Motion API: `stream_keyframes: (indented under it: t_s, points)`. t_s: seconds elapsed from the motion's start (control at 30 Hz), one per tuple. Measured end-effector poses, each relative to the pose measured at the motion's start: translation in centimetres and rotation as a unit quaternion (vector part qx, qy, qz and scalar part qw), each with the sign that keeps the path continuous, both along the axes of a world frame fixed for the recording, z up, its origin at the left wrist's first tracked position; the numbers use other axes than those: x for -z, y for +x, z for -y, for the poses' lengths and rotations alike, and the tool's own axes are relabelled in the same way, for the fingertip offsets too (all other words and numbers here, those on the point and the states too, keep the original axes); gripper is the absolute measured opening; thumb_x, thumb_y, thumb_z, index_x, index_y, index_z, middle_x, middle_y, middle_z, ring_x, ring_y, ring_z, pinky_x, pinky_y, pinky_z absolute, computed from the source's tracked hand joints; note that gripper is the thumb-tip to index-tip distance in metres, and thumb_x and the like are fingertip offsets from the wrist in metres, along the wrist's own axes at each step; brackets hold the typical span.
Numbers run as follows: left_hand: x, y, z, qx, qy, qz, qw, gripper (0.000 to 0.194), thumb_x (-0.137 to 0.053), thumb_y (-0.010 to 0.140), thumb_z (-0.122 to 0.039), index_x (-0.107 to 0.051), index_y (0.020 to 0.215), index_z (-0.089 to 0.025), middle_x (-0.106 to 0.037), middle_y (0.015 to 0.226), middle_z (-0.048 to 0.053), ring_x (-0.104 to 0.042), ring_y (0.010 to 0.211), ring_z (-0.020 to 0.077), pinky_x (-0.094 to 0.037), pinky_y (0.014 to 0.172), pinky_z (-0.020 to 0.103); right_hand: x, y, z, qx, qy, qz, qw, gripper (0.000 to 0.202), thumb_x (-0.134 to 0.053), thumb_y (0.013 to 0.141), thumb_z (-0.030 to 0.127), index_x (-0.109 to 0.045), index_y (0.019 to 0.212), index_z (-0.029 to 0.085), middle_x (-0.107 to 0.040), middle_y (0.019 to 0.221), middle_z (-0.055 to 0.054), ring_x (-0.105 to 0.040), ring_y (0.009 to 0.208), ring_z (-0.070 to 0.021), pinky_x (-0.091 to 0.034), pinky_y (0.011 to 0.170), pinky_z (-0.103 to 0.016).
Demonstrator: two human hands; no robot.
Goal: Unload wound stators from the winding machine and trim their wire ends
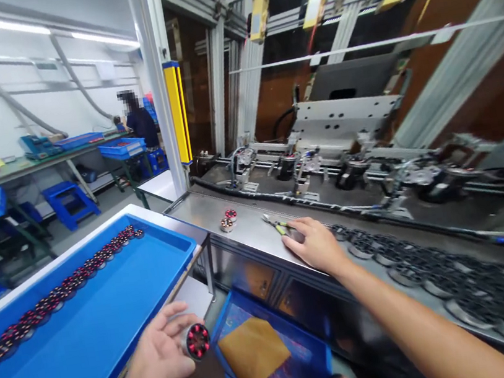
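My left hand (160,352) is in front of the tray, closed on a wound motor stator (198,341), a small round metal part with red coils facing out. On the metal bench my right hand (313,243) has thumb and fingers around the handles of a pair of pliers (280,227) with green and dark grips. Their jaws lie on the bench surface, pointing left. Beyond the jaws sit two more stators (229,220), close together. To the right of my right hand, many dark ring-shaped parts (406,255) are heaped along the bench.
A blue tray (113,333) at the left holds a row of stators along its far side. Below the bench is a blue bin (322,354) with brown cardboard (255,351). Machine fixtures (346,163) line the back. A person (142,123) sits farther off.
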State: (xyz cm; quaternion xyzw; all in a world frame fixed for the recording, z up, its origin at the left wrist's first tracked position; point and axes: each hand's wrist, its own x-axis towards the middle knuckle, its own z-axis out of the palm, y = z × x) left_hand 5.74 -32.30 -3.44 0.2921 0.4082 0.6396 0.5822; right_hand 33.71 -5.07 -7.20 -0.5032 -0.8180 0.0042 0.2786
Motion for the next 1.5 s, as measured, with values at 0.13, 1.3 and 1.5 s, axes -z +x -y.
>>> stream_keyframes:
  t_s: [0.13,1.3,1.5]
  points:
    - [-1.3,-1.6,1.0,-0.181,0.138,-0.225,0.947,0.051,-0.083,0.067,-0.005,-0.068,0.11,-0.026,-0.078,0.101,0.003,-0.075,0.094,0.0162,-0.06,0.086,0.023,0.7,0.1,-0.5,-0.001,0.007,-0.013,1.0,0.039,-0.057,0.082,0.036,-0.073,0.108,0.011,-0.069,0.113,-0.018,-0.063,0.105,-0.0317,-0.048,0.098,-0.046]
    - [7.7,-22.5,-17.5,-0.203,-0.164,-0.66,0.705,0.033,-0.063,0.092,-0.034,-0.061,0.12,-0.017,-0.064,0.122,0.009,-0.065,0.105,0.0233,-0.056,0.088,0.046,0.1,-0.2,-0.2,0.016,0.012,0.001,1.0,0.038,-0.058,0.083,0.034,-0.072,0.11,0.011,-0.068,0.113,-0.017,-0.063,0.107,-0.0299,-0.048,0.1,-0.042]
    - [9.3,-25.2,-20.0,-0.261,-0.169,-0.676,0.668,0.033,-0.062,0.092,-0.034,-0.061,0.12,-0.016,-0.064,0.122,0.009,-0.065,0.105,0.0235,-0.056,0.089,0.046,-0.2,-0.6,-0.4,0.028,-0.001,0.0,1.0,0.036,-0.057,0.085,0.033,-0.07,0.113,0.013,-0.067,0.114,-0.015,-0.062,0.105,-0.0291,-0.048,0.098,-0.044]
